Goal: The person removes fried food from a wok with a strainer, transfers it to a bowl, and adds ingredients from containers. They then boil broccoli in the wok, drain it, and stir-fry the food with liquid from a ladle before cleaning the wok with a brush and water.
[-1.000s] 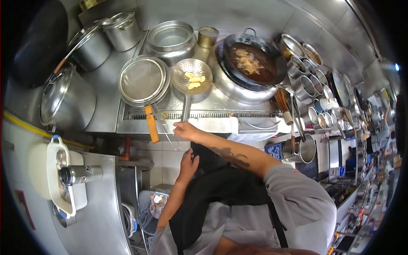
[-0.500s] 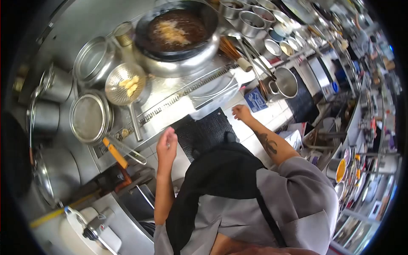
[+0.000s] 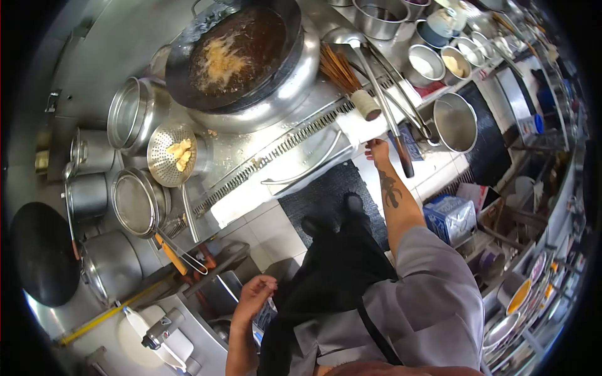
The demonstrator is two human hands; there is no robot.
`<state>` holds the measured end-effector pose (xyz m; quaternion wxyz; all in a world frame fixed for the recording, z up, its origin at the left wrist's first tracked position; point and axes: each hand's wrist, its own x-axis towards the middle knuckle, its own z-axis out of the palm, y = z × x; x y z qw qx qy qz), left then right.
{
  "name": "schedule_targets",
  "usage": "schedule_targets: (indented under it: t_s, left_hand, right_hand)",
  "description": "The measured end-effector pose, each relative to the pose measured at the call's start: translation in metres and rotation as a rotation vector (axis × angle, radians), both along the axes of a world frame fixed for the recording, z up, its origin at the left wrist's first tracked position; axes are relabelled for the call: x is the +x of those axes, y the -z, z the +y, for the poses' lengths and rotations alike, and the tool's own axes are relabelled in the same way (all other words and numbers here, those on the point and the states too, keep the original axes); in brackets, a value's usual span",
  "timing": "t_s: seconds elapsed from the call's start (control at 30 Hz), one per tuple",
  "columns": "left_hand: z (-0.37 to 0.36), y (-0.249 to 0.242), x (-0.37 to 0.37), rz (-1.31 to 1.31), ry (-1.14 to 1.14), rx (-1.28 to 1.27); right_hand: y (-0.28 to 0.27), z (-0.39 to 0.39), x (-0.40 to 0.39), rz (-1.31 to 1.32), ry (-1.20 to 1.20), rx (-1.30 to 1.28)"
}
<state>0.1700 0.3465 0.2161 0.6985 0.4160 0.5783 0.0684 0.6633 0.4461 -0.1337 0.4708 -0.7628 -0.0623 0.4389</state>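
My right hand (image 3: 377, 151) is at the front edge of the stove counter, its fingers curled; anything inside them is hidden. Beside it hangs the wooden handle of a ladle (image 3: 404, 156), apart from the hand as far as I can see. My left hand (image 3: 256, 296) hangs low on the left in front of the apron, fingers loosely bent and holding nothing. A black wok (image 3: 276, 69) with dark oil sits on the burner, and golden food (image 3: 221, 62) bubbles in it. Pale fried pieces (image 3: 180, 153) lie in a perforated skimmer (image 3: 164, 172).
A bamboo brush (image 3: 342, 72) lies at the counter edge near metal tools. A round strainer (image 3: 135, 200) and steel pots (image 3: 113, 257) stand at left. An empty-looking steel pot (image 3: 456, 122) is at right. Seasoning bowls (image 3: 426, 66) line the back right. A black mat (image 3: 332, 194) lies underfoot.
My right hand has moved toward the counter edge beside the ladle handle. My left hand has dropped lower, away from the counter. The view has shifted nearer the stove.
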Motion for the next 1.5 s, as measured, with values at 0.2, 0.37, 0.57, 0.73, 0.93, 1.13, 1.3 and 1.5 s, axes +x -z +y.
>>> schedule_targets:
  t_s: [0.2,0.37,0.57,0.73,0.93,1.13,1.3,1.5]
  left_hand:
    - [0.032,-0.011,0.02,0.121,-0.221,0.199]
    - [0.1,-0.014,0.011,0.676,0.148,1.031]
    - [0.184,0.058,-0.059,1.1,0.348,1.052]
    - [0.214,0.101,-0.11,1.004,0.294,1.147]
    - [0.306,0.172,-0.146,0.465,0.099,0.447]
    - [0.323,0.131,-0.127,0.253,0.199,0.336]
    - [0.313,0.089,-0.13,0.055,0.151,0.224]
    - [0.239,0.006,-0.118,-0.154,0.054,0.088]
  right_hand:
    - [0.014,0.005,0.013,0.213,0.011,-0.058]
    - [0.035,-0.026,0.009,0.269,-0.076,0.118]
    - [-0.029,-0.153,-0.049,0.14,-0.715,-0.275]
    - [-0.015,-0.312,-0.085,-0.366,-1.028,-0.275]
    - [-0.092,-0.421,-0.136,-0.116,-0.404,-0.529]
    - [-0.11,-0.461,-0.229,-0.021,-0.028,-0.37]
    - [-0.119,-0.472,-0.263,0.001,-0.121,-0.43]
    - [-0.104,-0.49,-0.241,-0.002,-0.321,-0.481]
